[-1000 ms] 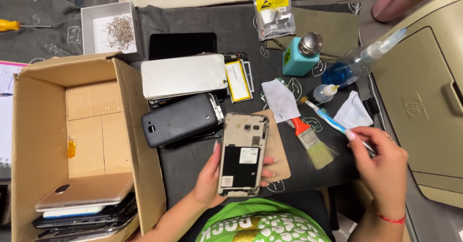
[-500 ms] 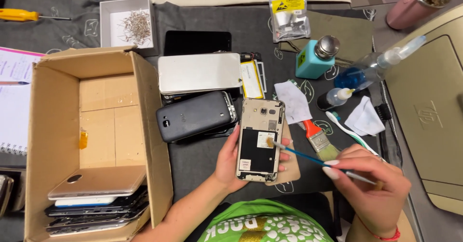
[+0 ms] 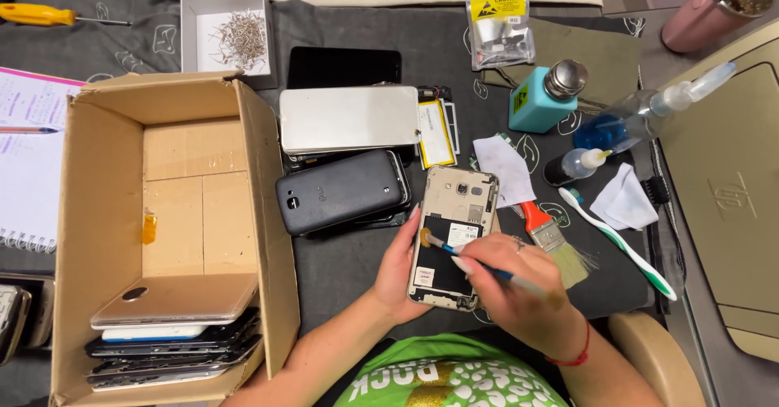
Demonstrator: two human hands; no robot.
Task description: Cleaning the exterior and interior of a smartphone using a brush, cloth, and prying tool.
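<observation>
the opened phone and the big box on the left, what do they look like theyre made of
The opened phone, steadied by the left hand while the right hand works a small brush on it, looks like plastic with a matte gold finish; its exposed inner frame has moulded recesses. Metal parts cannot be ruled out. The box looks like plain brown corrugated cardboard, dull, with folded flaps and creases.

Dark grey work mat (image 3: 389, 34), evenly lit

Phones (image 3: 174, 334) in box (image 3: 81, 236), perhaps stacked, left of mat (image 3: 357, 42).
</observation>
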